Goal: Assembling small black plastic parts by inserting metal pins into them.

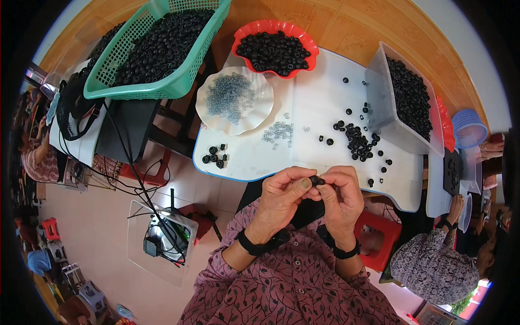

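Note:
My left hand (283,199) and my right hand (343,201) meet just in front of the white table (244,160). Between their fingertips they pinch a small black round part (317,181); its finer detail is covered by the fingers. Loose black parts (357,142) of the same kind lie scattered beyond my right hand. A small cluster of black parts (214,156) sits near the table's left corner. Tiny clear rings (278,133) are spread in a patch on the tabletop, and many more fill a white scalloped plate (205,103) behind them.
Black parts fill a red scalloped bowl (309,40), a clear plastic bin (387,116) at the right and a green basket (200,59) at the far left. Cables hang over a clear box (157,271) on the floor. Another person (433,265) works at the right.

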Tool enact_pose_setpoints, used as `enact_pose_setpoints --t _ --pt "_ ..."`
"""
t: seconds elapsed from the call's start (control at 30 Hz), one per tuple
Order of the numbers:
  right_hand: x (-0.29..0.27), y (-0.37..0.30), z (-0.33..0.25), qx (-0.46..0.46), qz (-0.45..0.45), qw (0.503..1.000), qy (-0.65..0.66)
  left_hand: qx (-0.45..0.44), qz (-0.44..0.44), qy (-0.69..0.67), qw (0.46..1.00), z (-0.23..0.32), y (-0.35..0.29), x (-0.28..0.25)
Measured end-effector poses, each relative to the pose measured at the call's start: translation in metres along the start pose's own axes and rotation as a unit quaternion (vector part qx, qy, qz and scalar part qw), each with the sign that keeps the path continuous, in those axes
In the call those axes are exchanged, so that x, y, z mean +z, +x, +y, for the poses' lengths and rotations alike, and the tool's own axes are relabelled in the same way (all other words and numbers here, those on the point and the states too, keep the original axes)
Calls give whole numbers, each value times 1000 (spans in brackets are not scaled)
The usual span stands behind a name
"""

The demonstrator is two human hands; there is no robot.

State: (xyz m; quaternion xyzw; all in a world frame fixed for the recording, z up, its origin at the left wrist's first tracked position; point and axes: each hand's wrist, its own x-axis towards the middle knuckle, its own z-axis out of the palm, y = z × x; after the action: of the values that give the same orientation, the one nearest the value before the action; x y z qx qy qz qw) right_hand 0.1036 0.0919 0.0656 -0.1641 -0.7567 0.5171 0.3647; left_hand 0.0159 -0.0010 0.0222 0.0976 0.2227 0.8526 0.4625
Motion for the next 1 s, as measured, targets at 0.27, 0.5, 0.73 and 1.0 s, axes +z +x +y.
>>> enact_pose_setpoints --t 0.27,0.5,0.73,1.0 --pt "2 4 -9 -59 -22 994 -90 -4 11 -7 1000 2 0 -2" --pt "3 2 -8 -58 -16 990 -125 7 29 27 999 1 -1 -2" --pt "0 0 -2 -52 -13 987 -149 12 44 70 997 2 -2 -2" --pt "-3 -3 7 -45 -14 989 -142 -29 49 81 995 -1 0 -5"
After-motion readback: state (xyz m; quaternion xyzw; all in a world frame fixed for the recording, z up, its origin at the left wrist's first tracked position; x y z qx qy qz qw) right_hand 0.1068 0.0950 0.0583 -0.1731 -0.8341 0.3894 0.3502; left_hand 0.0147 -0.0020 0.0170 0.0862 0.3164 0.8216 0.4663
